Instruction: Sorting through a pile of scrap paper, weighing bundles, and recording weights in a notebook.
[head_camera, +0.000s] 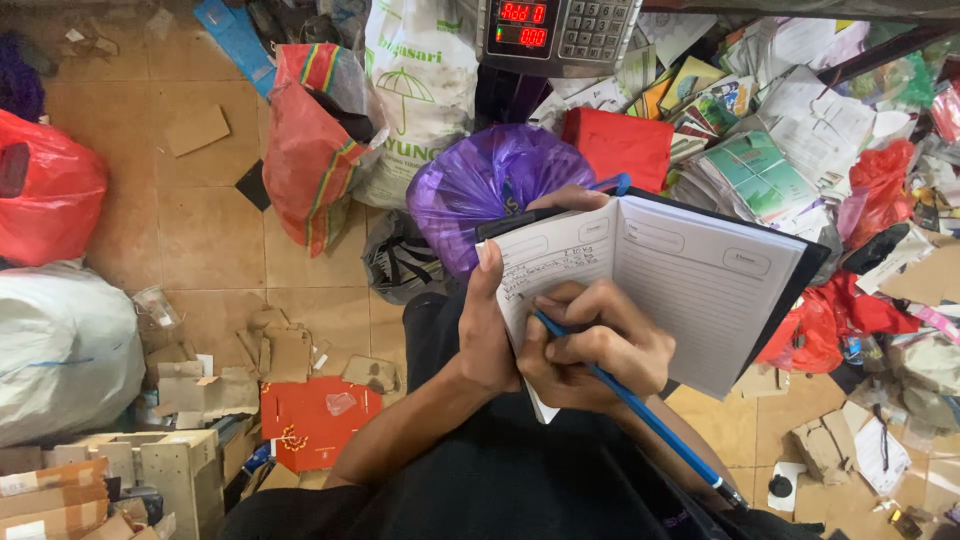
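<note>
— writing, is it? what does the right hand (590, 345) hold?
— a blue pen (640, 410), fingers curled tight around it near the tip, thumb pressing from the side. tip sits on the left page of an open notebook (690, 280).
— which way does the pen run?
— its long axis slants: tip up and left on the paper, back end down and right, reaching past the wrist toward the lower edge of view.
— and the left hand (487, 330)?
— clamped on the notebook's left edge, thumb lying up along the page, the other fingers hidden behind the cover. the book is held in the air over the person's lap, spine roughly upright, right page fanned out to the right.
— what's around it?
— just beyond the book a purple plastic bag (480, 180); above that a weighing scale (560, 30) with red digits. a red bag (305, 150) and a white sack (425, 90) stand on the tiled floor (200, 230); a heap of papers (790, 120) lies at right.
</note>
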